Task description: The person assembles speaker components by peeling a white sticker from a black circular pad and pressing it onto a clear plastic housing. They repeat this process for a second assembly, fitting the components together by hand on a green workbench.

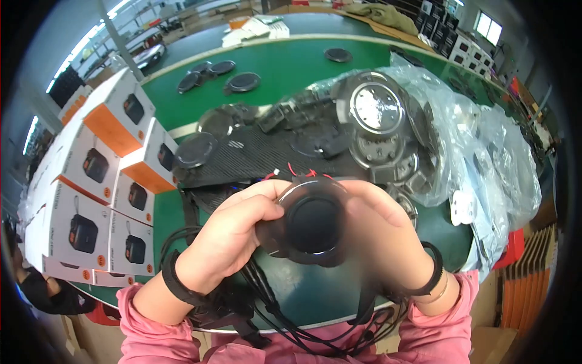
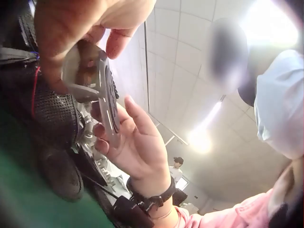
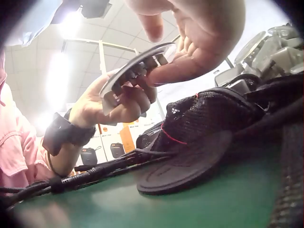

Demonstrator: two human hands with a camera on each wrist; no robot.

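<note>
Round black disc (image 1: 312,225) is held above the near edge of the green tabletop (image 1: 291,67), left hand (image 1: 227,239) and right hand (image 1: 388,239) both pinching its rim with curled fingers.

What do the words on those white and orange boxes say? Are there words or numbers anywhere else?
White and orange boxes: small print on their sides, too small and blurred to read.
Silver disc in the plastic bag: faint marks in its middle, too blurred to read.
Round black part gripped by the left hand and right hand: no writing shows.
</note>
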